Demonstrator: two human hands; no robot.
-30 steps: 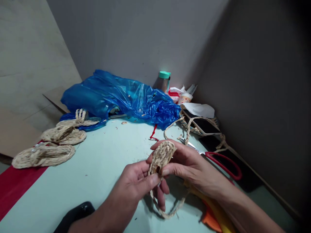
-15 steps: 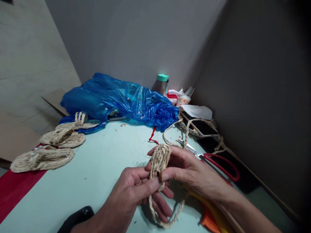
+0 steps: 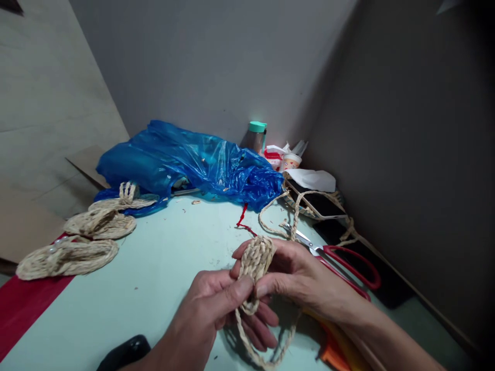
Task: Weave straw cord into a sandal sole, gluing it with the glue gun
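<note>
Two bare hands share one small, tan, oval piece of woven straw braid (image 3: 255, 257), raised just above the table (image 3: 166, 247). The left hand (image 3: 211, 299) pins its lower half, thumb on the front and fingers behind and below; the right hand (image 3: 299, 273) closes on its right edge, thumb in front, with fingertips reaching behind to the far side. Both sets of fingers are narrow on the piece, probably so that one steadies it while the other shapes or tightens the weave. A thin, tan, braided straw cord (image 3: 244, 339) hangs in a loop below the fingers, seemingly left slack so it does not pull on the work. The red-handled metal scissors (image 3: 331, 251) lie just beyond the right fingers, presumably for easy reach. Three tan, woven straw sandals (image 3: 69, 257) sit well to the left of the fingers, perhaps to keep the working area free.

Compared with half a second ago, the left thumb lies higher on the piece, the dark gap in the weave no longer shows, and more of the rounded lower end appears below that thumb.
</note>
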